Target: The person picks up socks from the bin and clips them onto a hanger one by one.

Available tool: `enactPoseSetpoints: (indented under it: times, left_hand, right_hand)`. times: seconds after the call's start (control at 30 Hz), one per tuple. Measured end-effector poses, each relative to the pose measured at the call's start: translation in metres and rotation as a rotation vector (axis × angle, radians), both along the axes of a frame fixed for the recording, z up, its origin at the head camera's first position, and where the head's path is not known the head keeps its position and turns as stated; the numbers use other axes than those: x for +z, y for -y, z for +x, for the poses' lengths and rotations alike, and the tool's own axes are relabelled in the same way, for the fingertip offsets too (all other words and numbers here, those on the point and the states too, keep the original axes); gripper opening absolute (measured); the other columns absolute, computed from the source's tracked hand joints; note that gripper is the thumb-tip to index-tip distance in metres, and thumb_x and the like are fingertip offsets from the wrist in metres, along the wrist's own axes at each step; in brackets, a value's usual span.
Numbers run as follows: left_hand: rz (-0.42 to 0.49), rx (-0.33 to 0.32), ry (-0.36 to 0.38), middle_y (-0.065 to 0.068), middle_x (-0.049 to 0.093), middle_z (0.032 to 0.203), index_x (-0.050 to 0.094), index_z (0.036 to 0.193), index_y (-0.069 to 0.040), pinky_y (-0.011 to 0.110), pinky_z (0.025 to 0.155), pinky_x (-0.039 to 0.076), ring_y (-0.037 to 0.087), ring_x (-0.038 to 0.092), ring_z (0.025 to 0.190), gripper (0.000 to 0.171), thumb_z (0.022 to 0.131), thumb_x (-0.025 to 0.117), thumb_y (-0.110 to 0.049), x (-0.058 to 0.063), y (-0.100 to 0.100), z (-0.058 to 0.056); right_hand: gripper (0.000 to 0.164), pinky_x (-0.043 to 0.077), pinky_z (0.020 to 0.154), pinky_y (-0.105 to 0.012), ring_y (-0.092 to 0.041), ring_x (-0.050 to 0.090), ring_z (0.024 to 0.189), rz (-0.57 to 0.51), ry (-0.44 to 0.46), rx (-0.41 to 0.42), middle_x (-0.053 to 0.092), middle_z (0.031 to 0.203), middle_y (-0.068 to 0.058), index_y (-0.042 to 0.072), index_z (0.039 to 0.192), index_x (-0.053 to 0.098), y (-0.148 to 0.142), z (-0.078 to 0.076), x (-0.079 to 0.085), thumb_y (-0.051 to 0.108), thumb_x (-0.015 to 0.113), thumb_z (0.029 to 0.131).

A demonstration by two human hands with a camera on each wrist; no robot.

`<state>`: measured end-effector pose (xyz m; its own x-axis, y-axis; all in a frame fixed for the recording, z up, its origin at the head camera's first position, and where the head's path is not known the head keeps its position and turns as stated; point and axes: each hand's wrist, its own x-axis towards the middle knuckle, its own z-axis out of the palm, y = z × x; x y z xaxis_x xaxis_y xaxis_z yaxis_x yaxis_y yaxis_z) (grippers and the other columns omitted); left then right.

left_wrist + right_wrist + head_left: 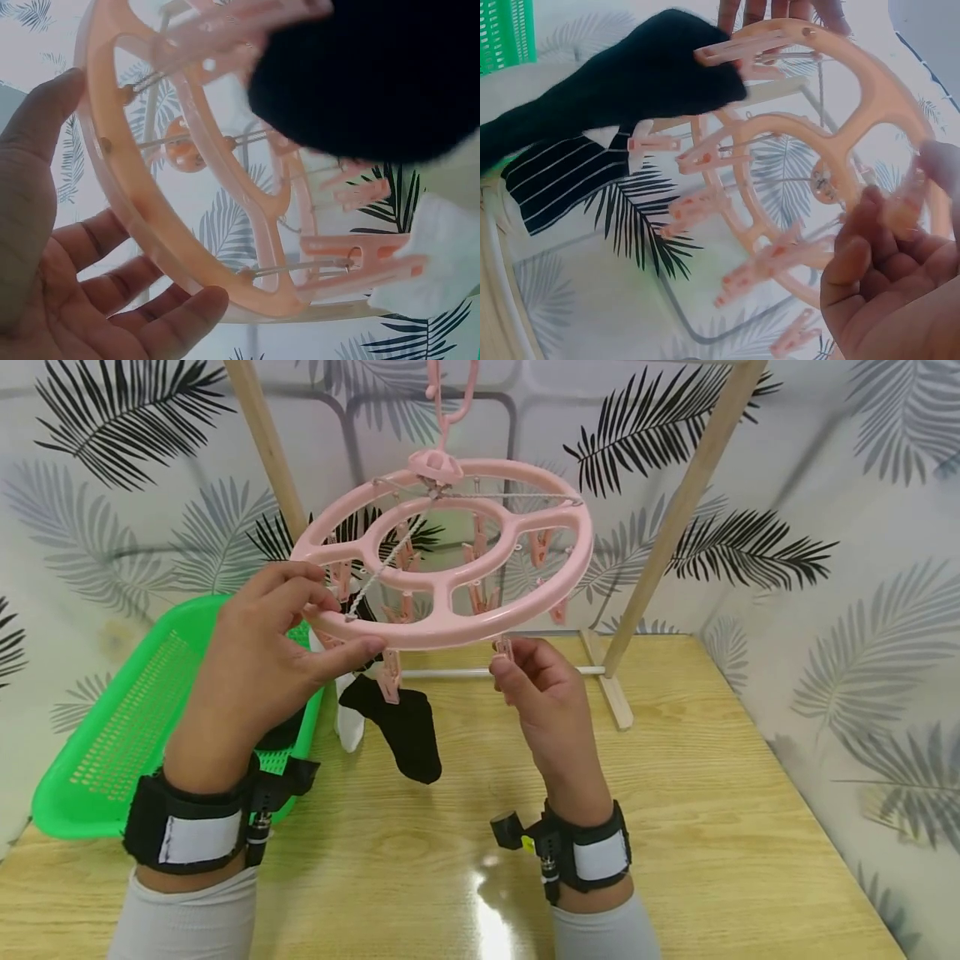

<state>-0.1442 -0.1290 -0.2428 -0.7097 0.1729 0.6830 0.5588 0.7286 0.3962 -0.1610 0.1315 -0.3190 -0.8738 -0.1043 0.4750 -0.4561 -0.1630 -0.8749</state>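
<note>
A round pink clip hanger (442, 627) hangs in front of me by its hook. My left hand (258, 652) holds its rim at the near left, thumb on one side and fingers on the other. With thumb and fingers, my right hand (551, 693) pinches a pink clothespin (503, 648) below the near right rim; part of the pin is hidden behind the fingers. A black sock (408, 735) dangles from another clip near my left thumb. Behind it hang a white sock (349, 722) and a black sock with white stripes (570, 180).
A green basket (56, 785) stands at the left, with something dark inside it. A wooden frame (675, 518) rises on both sides of the hanger, its foot on the wood-grain table (712, 827). Several free pink clips dangle under the rings.
</note>
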Motion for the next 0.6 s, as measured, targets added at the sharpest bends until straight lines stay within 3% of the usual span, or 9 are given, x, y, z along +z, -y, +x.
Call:
enactPoseSetpoints:
  times: [0.13, 0.3, 0.47, 0.6]
  left_hand:
    - [-0.029, 0.0, 0.043, 0.018, 0.058, 0.119, 0.066, 0.091, 0.004, 0.047, 0.079, 0.043, 0.033, 0.053, 0.107, 0.042, 0.072, 0.091, -0.023, -0.0011, 0.0008, -0.0008]
    - [-0.051, -0.007, 0.082, 0.018, 0.056, 0.12, 0.064, 0.09, 0.003, 0.048, 0.081, 0.043, 0.034, 0.05, 0.111, 0.041, 0.073, 0.09, -0.024, -0.0023, 0.001, -0.0012]
    - [-0.055, -0.01, 0.075, 0.018, 0.054, 0.126, 0.063, 0.088, 0.001, 0.05, 0.087, 0.043, 0.035, 0.048, 0.118, 0.041, 0.073, 0.091, -0.024, -0.0032, 0.0009, -0.001]
    - [-0.059, -0.002, 0.079, 0.019, 0.053, 0.128, 0.062, 0.089, 0.001, 0.051, 0.088, 0.043, 0.035, 0.047, 0.12, 0.041, 0.073, 0.091, -0.025, -0.0036, 0.0002, -0.0008]
  right_hand:
    - [0.019, 0.05, 0.075, -0.028, -0.028, 0.064, 0.094, 0.06, 0.071, 0.051, 0.066, 0.1, -0.013, -0.002, 0.112, 0.058, 0.0001, 0.0019, 0.0022, 0.009, 0.064, 0.097]
    - [0.019, 0.051, 0.081, -0.031, -0.032, 0.064, 0.11, 0.101, 0.123, 0.1, 0.068, 0.11, -0.016, -0.002, 0.113, 0.054, 0.0003, 0.0017, 0.0027, 0.011, 0.06, 0.1]
    - [0.016, 0.048, 0.073, -0.033, -0.024, 0.059, 0.088, 0.183, 0.031, 0.06, 0.061, 0.095, -0.011, -0.001, 0.112, 0.058, -0.0008, -0.0004, 0.0008, 0.009, 0.06, 0.1]
    - [0.011, 0.043, 0.063, -0.03, -0.026, 0.052, 0.074, 0.187, -0.032, 0.026, 0.053, 0.083, -0.012, 0.001, 0.107, 0.058, -0.0018, -0.0018, -0.0015, 0.009, 0.059, 0.1]
